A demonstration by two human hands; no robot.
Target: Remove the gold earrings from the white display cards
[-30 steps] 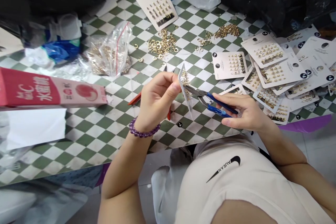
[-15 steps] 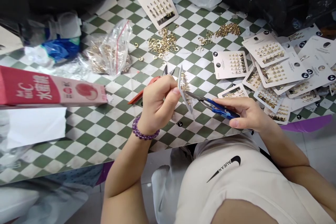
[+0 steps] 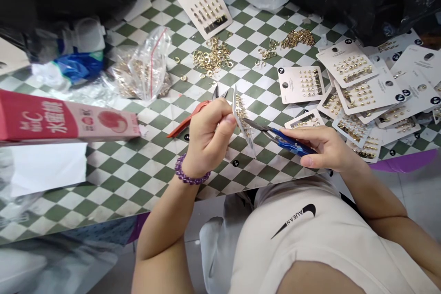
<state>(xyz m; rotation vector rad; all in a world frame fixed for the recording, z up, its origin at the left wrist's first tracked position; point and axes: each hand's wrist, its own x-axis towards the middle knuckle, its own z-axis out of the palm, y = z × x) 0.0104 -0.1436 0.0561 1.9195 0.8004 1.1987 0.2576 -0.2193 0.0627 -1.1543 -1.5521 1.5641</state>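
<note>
My left hand [image 3: 213, 140] is closed on the edge of a white earring card [image 3: 248, 141], held on edge above the table with its gold studs facing right. Blue-handled pliers [image 3: 292, 143] lie in my right hand [image 3: 325, 149], its fingers closed around the handles. Their dark jaws point left and reach the studs on the card; I cannot tell whether they grip one. Behind my left hand lie orange-handled pliers [image 3: 188, 120], partly hidden by it. A pile of gold rings [image 3: 212, 57] is just beyond them.
Several earring cards [image 3: 356, 64] overlap at the right. One large card [image 3: 201, 2] lies at the back. Small gold pieces [image 3: 298, 38] form another pile. At the left are a zip bag [image 3: 143, 66], a pink box [image 3: 69, 117] and white paper [image 3: 50, 165].
The plier jaws have drawn very slightly back from the card's studs. The card and both hands stay almost in place; the view has shifted a little.
</note>
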